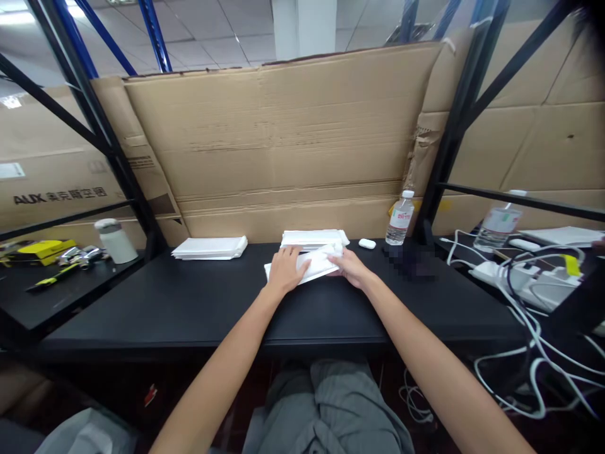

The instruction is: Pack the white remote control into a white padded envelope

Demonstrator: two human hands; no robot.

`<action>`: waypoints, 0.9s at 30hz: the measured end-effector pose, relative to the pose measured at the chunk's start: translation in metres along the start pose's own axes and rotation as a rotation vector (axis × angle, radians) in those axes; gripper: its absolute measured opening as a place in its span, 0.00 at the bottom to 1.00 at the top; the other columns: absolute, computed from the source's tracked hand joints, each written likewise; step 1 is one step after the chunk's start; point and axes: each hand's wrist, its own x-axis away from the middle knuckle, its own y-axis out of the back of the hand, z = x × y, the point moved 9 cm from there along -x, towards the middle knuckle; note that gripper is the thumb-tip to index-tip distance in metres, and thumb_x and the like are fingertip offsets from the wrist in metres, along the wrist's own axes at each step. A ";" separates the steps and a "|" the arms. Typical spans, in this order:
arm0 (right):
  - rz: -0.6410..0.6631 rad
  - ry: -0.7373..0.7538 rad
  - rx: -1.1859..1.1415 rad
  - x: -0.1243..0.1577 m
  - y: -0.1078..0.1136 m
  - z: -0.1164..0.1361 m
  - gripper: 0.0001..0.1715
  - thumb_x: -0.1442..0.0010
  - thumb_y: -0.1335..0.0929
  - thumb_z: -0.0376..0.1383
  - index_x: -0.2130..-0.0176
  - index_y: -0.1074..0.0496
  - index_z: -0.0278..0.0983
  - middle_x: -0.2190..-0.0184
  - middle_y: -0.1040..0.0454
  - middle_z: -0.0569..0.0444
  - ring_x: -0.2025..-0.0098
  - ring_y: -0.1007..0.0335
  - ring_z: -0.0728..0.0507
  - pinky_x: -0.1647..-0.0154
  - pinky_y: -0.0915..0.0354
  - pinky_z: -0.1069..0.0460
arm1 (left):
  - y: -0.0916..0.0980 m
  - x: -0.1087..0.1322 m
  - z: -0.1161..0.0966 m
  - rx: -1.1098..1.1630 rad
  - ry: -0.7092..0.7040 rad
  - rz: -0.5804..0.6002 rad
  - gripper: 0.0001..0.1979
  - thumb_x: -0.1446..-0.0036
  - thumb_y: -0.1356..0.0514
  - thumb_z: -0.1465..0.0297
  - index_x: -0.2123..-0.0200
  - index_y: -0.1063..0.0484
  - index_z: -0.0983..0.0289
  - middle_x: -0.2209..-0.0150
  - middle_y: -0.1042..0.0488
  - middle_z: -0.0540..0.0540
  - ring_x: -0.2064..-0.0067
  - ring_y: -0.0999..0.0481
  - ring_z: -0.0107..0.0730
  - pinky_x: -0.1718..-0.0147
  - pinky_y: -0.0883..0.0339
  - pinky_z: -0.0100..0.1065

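In front of me, above the black tabletop, is a flat white packet, folded or envelope-like, slanting up to the right. My left hand grips its left part, fingers over the top and thumb along the near side. The right end is pinched between the thumb and fingers of my right hand; some of those fingers are hidden behind it. Just beyond the hands lies a stack of similar white packets. Another white stack rests farther left on the table.
At the back right stand a white earbud case and a water bottle. A cardboard wall closes off the back. Cables and a power strip crowd the right side; a white cup stands beyond the left post.
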 end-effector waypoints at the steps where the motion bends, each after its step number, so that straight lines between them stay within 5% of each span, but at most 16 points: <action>1: -0.018 0.003 -0.021 0.000 0.004 0.002 0.22 0.50 0.26 0.37 0.55 0.30 0.38 0.60 0.24 0.49 0.62 0.25 0.42 0.66 0.24 0.46 | 0.003 -0.001 0.013 0.010 0.067 -0.042 0.21 0.37 0.52 0.56 0.47 0.35 0.59 0.47 0.33 0.58 0.47 0.35 0.46 0.47 0.42 0.45; 7: -0.048 0.023 -0.071 0.000 0.018 0.005 0.22 0.46 0.29 0.35 0.52 0.33 0.40 0.58 0.24 0.50 0.61 0.24 0.43 0.64 0.25 0.46 | -0.005 0.004 0.088 0.169 0.456 -0.089 0.15 0.38 0.50 0.60 0.53 0.33 0.60 0.52 0.30 0.59 0.50 0.30 0.42 0.50 0.38 0.42; 13: -0.059 0.132 -0.157 -0.004 0.025 0.014 0.22 0.46 0.29 0.36 0.51 0.34 0.42 0.56 0.24 0.51 0.59 0.25 0.42 0.62 0.24 0.45 | -0.015 0.013 0.110 0.297 0.657 -0.037 0.22 0.36 0.57 0.56 0.45 0.45 0.60 0.52 0.27 0.61 0.49 0.28 0.46 0.53 0.37 0.44; 20: -0.170 0.236 -0.275 -0.012 0.041 0.014 0.23 0.45 0.31 0.34 0.49 0.35 0.46 0.49 0.27 0.54 0.50 0.28 0.42 0.56 0.26 0.44 | -0.035 0.005 0.086 0.567 0.458 -0.040 0.18 0.37 0.51 0.63 0.45 0.48 0.58 0.59 0.25 0.53 0.67 0.22 0.30 0.57 0.33 0.37; 27: -0.192 0.225 -0.424 -0.025 0.044 0.003 0.22 0.47 0.30 0.30 0.52 0.32 0.43 0.52 0.25 0.55 0.52 0.27 0.42 0.53 0.27 0.43 | -0.046 -0.002 0.085 0.719 0.328 -0.071 0.17 0.44 0.43 0.71 0.51 0.38 0.60 0.50 0.28 0.56 0.64 0.22 0.29 0.58 0.31 0.35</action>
